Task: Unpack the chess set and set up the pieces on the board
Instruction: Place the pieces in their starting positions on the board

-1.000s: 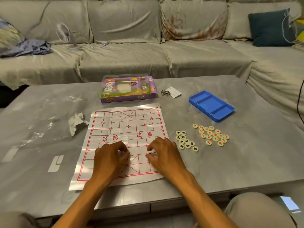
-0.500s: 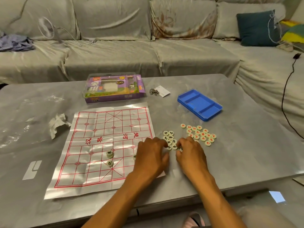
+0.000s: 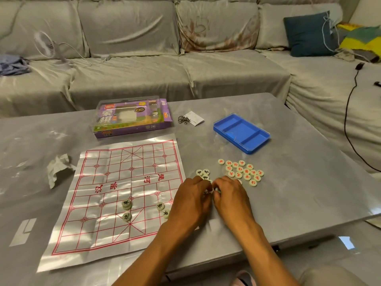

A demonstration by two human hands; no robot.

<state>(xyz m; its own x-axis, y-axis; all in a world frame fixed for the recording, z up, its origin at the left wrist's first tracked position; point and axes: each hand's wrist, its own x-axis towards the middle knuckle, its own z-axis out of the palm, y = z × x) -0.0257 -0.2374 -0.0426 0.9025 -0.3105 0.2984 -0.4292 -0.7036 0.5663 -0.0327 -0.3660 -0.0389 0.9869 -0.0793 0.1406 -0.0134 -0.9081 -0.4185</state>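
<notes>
Black pieces [image 3: 203,174]: heaped just right of the board [image 3: 115,182], apparently sorted from the reds [image 3: 242,172] for quick picking.
Left hand [image 3: 191,200]: fingers curled into the heap; pinch cannot be told.
Right hand [image 3: 232,198]: likewise.
Board: four pieces [image 3: 126,204] already placed.

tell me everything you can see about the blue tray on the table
The blue plastic tray is a shallow rectangle with rounded corners and a raised rim, divided by low ridges into compartments: one large middle section flanked by narrower ones. A clear edge seems to run along its near side. It looks empty. It lies flat and skewed on the grey table, beyond the cluster of red-marked round pieces and apart from them. Neither hand touches it.
</notes>
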